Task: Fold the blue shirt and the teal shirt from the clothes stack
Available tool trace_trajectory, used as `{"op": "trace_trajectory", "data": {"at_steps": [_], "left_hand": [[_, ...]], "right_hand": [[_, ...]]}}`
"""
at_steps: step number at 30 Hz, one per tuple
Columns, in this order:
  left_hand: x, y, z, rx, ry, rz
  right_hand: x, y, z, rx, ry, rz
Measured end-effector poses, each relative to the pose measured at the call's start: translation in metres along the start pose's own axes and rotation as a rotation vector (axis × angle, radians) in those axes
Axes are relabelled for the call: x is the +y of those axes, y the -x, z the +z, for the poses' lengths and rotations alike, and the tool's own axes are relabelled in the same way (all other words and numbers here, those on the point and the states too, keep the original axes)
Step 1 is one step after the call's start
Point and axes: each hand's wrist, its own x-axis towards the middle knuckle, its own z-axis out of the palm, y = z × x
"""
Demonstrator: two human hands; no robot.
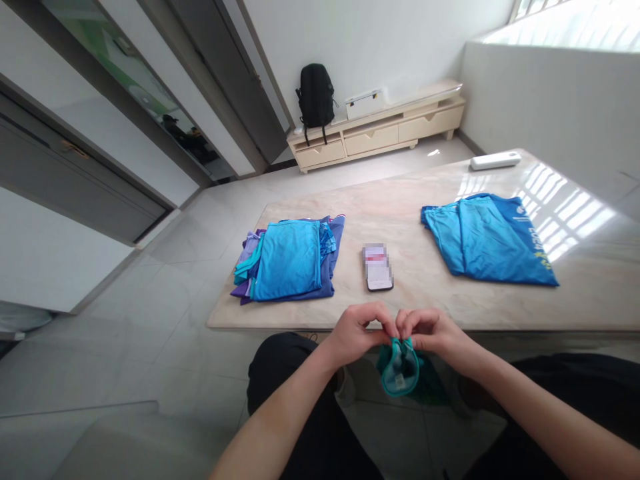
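Nearest me, my left hand (356,333) and right hand (429,331) meet just below the table (425,303) edge, over my lap. The fingers (383,321) of both are pinched shut on the top hem of a small teal garment (400,370), which hangs bunched between them. Both forearms angle inward, wrists level. Beyond, on the table, a phone (378,267) lies flat at the centre. To its left sits a folded stack of blue and purple clothes (290,261); to its right, 1 blue shirt (487,238). Farther off stands a low cabinet (375,130) with a black backpack (316,95).

Teal garment (400,370) between both hands
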Motion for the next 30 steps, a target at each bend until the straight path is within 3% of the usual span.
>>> {"op": "trace_trajectory", "data": {"at_steps": [8,16,20,26,30], "left_hand": [[-0.003,-0.002,0.004,-0.005,-0.024,0.035],[-0.014,-0.001,-0.001,0.095,-0.292,-0.229],[-0.019,0.0,-0.003,0.095,-0.377,-0.297],[-0.019,-0.002,-0.001,0.073,-0.369,-0.22],[-0.008,0.001,0.001,0.099,-0.385,-0.072]], "right_hand": [[0.004,0.0,-0.002,-0.012,0.115,-0.006],[0.01,0.001,-0.003,-0.059,0.225,-0.09],[0.007,0.001,-0.002,0.043,0.265,-0.137],[0.005,0.0,-0.004,0.076,0.282,-0.135],[0.006,0.0,-0.008,0.194,0.251,-0.118]]}}
